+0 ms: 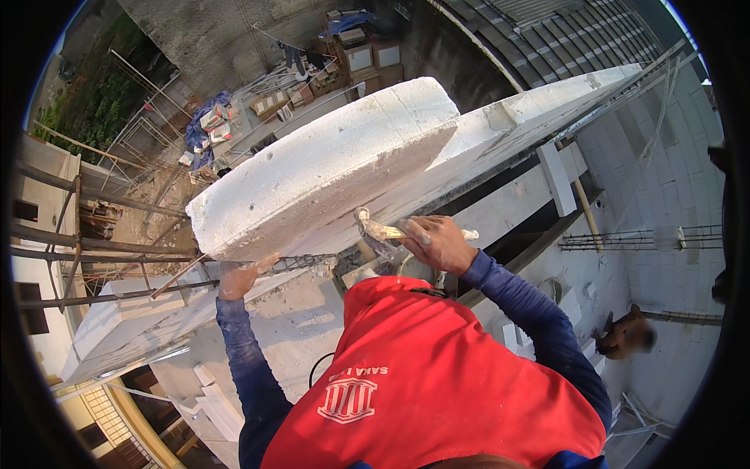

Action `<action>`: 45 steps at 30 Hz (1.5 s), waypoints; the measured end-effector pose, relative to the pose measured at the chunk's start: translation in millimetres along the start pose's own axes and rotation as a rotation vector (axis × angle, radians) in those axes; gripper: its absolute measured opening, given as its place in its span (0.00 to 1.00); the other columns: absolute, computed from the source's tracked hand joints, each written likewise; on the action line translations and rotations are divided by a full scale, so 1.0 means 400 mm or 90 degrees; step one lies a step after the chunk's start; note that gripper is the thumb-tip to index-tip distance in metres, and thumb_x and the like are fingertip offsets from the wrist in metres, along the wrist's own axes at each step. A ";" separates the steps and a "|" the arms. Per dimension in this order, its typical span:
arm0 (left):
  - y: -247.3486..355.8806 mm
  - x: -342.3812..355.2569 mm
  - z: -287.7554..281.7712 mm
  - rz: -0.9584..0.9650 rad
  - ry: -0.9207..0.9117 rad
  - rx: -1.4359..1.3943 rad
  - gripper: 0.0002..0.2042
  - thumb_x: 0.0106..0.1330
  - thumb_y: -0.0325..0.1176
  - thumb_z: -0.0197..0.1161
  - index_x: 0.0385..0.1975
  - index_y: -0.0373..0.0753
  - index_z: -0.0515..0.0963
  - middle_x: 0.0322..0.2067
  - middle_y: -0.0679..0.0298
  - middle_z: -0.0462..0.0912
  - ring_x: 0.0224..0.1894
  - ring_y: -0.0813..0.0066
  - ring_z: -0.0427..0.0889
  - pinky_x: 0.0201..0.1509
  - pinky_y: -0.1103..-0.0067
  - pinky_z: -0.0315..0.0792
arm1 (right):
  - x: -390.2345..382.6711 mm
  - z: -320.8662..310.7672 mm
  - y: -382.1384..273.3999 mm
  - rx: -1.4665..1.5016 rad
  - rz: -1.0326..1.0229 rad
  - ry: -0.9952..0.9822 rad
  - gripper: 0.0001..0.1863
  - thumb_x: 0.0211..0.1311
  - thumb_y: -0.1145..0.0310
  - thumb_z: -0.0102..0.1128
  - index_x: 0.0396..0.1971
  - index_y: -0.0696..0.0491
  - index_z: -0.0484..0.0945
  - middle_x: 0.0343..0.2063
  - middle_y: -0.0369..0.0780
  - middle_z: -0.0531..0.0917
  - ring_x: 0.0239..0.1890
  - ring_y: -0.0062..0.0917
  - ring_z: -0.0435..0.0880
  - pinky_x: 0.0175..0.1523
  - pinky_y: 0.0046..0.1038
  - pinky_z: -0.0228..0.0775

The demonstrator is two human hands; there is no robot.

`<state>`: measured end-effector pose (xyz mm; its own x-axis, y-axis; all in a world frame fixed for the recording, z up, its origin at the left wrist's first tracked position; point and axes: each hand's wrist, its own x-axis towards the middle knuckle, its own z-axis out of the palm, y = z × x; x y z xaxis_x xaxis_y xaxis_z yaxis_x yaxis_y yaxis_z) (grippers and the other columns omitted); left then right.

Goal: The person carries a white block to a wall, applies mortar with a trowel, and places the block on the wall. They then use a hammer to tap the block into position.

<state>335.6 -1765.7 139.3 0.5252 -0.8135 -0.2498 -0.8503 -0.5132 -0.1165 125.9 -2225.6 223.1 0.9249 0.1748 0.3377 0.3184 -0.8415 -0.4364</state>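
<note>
A large white lightweight concrete block (336,148) lies along the top of a wall of the same pale blocks (539,117). Against the block's near left end rests my left hand (242,279), its visible fingers stretched out and gripping nothing. My right hand (439,242) is closed around the handle of a hammer (376,228). The hammer's mortar-crusted head points left, close to the block's near face, and the handle end sticks out to the right of my fist. Whether the head touches the block I cannot tell.
Bamboo poles (101,244) stand at the left. Beyond the wall, far below, lie a blue tarp with bags (209,129) and stacked boxes (367,59). A tiled roof (539,39) is at the far right. Another person (627,334) is lower right, near loose white blocks.
</note>
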 end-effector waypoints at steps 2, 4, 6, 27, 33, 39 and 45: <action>-0.002 -0.013 0.010 -0.042 -0.068 0.050 0.40 0.66 0.20 0.50 0.72 0.75 0.57 0.63 0.77 0.76 0.45 0.68 0.85 0.48 0.71 0.80 | -0.025 0.019 0.006 0.023 0.027 -0.007 0.11 0.63 0.67 0.63 0.41 0.55 0.74 0.26 0.42 0.80 0.28 0.39 0.83 0.33 0.38 0.76; -0.005 -0.022 0.006 0.043 0.148 0.105 0.38 0.65 0.24 0.56 0.71 0.73 0.59 0.61 0.72 0.77 0.39 0.67 0.83 0.42 0.72 0.79 | -0.064 0.053 0.022 0.042 0.067 -0.021 0.10 0.64 0.65 0.62 0.39 0.54 0.74 0.26 0.43 0.80 0.28 0.41 0.83 0.32 0.39 0.76; 0.001 -0.019 -0.014 0.049 0.153 0.059 0.34 0.68 0.31 0.63 0.71 0.69 0.60 0.62 0.66 0.74 0.53 0.64 0.80 0.54 0.69 0.76 | -0.118 0.114 0.049 0.076 0.112 -0.030 0.10 0.66 0.63 0.60 0.37 0.54 0.74 0.26 0.44 0.81 0.28 0.44 0.83 0.32 0.40 0.75; 0.578 0.237 -0.049 -0.030 0.068 -0.748 0.17 0.60 0.33 0.69 0.45 0.35 0.73 0.37 0.58 0.79 0.37 0.69 0.80 0.44 0.72 0.75 | -1.236 0.648 0.037 0.184 1.325 -0.189 0.22 0.59 0.56 0.59 0.43 0.60 0.84 0.44 0.52 0.86 0.48 0.45 0.86 0.48 0.41 0.77; 0.690 0.396 -0.032 0.291 -0.127 -0.454 0.19 0.60 0.36 0.68 0.48 0.37 0.73 0.43 0.57 0.81 0.48 0.59 0.80 0.54 0.67 0.73 | -1.150 0.716 -0.016 0.376 1.366 -0.044 0.22 0.60 0.58 0.58 0.44 0.61 0.84 0.44 0.57 0.84 0.51 0.50 0.83 0.55 0.44 0.75; 0.895 0.535 -0.206 0.419 0.095 -0.491 0.18 0.57 0.32 0.68 0.47 0.37 0.75 0.47 0.53 0.76 0.54 0.53 0.75 0.59 0.66 0.70 | -1.127 0.829 -0.074 0.319 1.201 0.053 0.26 0.59 0.54 0.57 0.38 0.66 0.83 0.37 0.62 0.84 0.45 0.54 0.84 0.49 0.47 0.75; 0.972 0.712 -0.454 0.348 0.412 -0.445 0.22 0.55 0.30 0.67 0.52 0.38 0.74 0.52 0.56 0.74 0.59 0.57 0.71 0.69 0.60 0.59 | -1.241 0.909 -0.177 0.369 1.407 0.248 0.22 0.59 0.56 0.57 0.34 0.63 0.84 0.33 0.58 0.86 0.40 0.52 0.86 0.42 0.46 0.77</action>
<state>160.6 -2246.5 197.5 0.1750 -0.8634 0.4732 -0.8746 0.0844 0.4774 -280.2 -2066.8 -216.9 -0.2281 -0.6070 -0.7613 -0.6894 0.6528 -0.3140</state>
